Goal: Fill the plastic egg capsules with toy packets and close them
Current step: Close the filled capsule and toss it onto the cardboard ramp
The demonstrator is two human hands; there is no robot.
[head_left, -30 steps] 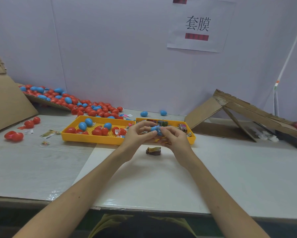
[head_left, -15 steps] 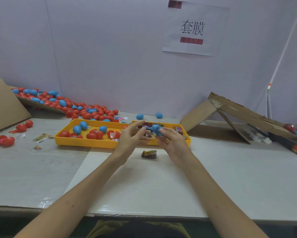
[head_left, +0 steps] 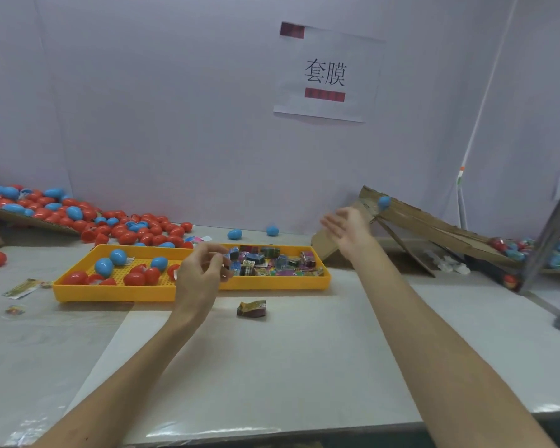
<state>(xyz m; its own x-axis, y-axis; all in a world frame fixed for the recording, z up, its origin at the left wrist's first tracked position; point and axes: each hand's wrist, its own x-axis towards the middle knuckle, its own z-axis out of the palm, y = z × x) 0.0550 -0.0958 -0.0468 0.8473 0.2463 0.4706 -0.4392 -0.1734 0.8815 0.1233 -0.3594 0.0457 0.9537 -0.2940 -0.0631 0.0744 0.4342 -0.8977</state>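
A closed blue egg capsule (head_left: 384,201) sits at the top of the cardboard ramp (head_left: 440,226), just beyond my right hand (head_left: 346,230), which is raised with fingers spread and holds nothing. My left hand (head_left: 204,270) hovers with loosely curled fingers over the yellow tray (head_left: 191,291), at the edge of its toy packets (head_left: 272,265), holding nothing I can see. The tray's left half holds red and blue capsule pieces (head_left: 123,270). One folded toy packet (head_left: 252,308) lies on the table in front of the tray.
A big pile of red and blue capsules (head_left: 78,218) lies on cardboard at the back left. Two blue eggs (head_left: 252,232) sit by the wall. Filled capsules (head_left: 543,250) collect at the ramp's foot on the right. Loose wrappers (head_left: 23,287) lie at the left.
Both hands were together on a blue capsule over the tray. My right hand has swung up to the right and let it go onto the ramp; my left hand stayed over the tray.
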